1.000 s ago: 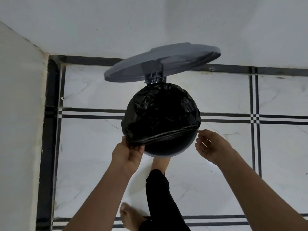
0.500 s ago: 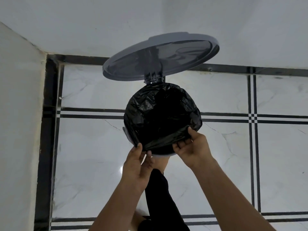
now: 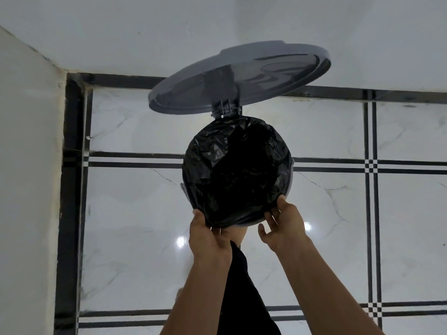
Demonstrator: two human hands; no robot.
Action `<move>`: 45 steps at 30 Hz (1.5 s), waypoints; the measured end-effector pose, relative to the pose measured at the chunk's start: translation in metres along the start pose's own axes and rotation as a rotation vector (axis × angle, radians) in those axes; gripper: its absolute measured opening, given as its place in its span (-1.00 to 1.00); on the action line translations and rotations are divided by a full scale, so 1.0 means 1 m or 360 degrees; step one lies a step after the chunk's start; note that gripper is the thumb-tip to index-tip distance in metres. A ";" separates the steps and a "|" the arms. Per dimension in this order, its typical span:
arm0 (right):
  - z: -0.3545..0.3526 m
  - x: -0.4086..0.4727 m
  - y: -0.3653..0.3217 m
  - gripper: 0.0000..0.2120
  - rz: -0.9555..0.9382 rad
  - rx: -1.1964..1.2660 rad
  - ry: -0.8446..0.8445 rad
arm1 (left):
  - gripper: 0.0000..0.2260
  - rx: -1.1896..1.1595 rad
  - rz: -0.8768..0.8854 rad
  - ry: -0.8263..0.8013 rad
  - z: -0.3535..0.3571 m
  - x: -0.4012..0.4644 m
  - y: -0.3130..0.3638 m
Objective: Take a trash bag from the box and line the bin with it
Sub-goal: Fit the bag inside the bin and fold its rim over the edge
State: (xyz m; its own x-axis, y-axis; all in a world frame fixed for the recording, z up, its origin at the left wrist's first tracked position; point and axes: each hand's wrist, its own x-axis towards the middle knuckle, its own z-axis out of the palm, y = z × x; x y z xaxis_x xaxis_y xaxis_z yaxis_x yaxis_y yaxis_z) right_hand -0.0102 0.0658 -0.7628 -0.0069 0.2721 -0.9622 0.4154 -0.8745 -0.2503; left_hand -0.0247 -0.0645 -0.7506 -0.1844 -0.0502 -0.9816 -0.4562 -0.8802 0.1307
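Observation:
A round bin stands on the tiled floor with its grey lid (image 3: 239, 76) tipped up and open at the back. A black trash bag (image 3: 237, 170) fills the bin's mouth and is folded over nearly all of the rim; a sliver of pale rim (image 3: 242, 226) shows at the near edge. My left hand (image 3: 208, 235) grips the bag's hem at the near left of the rim. My right hand (image 3: 283, 226) pinches the hem at the near right, fingers curled over the edge. The box is not in view.
White walls (image 3: 24, 165) meet in a corner at the left, close to the bin. The floor (image 3: 362, 238) is glossy white tile with black stripes. My leg in black trousers (image 3: 244, 286) reaches towards the bin's base, the foot under the near rim.
The near hem of the bag has been drawn down over the front rim. Both hands came together at the near edge, the right from out at the side, and the lid tipped further open.

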 end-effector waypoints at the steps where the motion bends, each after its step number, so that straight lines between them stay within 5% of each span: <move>1: 0.002 0.000 0.001 -0.87 -0.0004 0.0005 0.0023 | -0.74 -0.0020 -0.0004 -0.0028 0.001 -0.003 -0.001; 16: -0.028 0.022 0.002 -0.68 -0.0141 0.0095 -0.0518 | -0.67 -0.0009 -0.0139 -0.0513 -0.034 0.044 0.014; 28: -0.027 0.041 0.016 -0.87 -0.0034 0.0447 -0.0492 | -0.65 0.0131 -0.0351 -0.0347 -0.018 0.054 0.023; 35: -0.042 0.063 0.006 -0.82 -0.0100 0.0310 -0.0414 | -0.61 0.0216 -0.0328 -0.0187 -0.011 0.063 0.015; 45: -0.042 0.053 0.007 -0.86 0.0084 0.0578 -0.0618 | -0.57 0.0278 -0.0261 -0.0378 -0.002 0.076 0.017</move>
State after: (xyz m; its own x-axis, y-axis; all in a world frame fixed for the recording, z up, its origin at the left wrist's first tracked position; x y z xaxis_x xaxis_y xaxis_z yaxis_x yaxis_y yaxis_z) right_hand 0.0309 0.0907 -0.8113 -0.3591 0.1156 -0.9261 0.0832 -0.9844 -0.1552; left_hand -0.0448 -0.0843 -0.8231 -0.2846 0.2150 -0.9342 -0.6351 -0.7723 0.0158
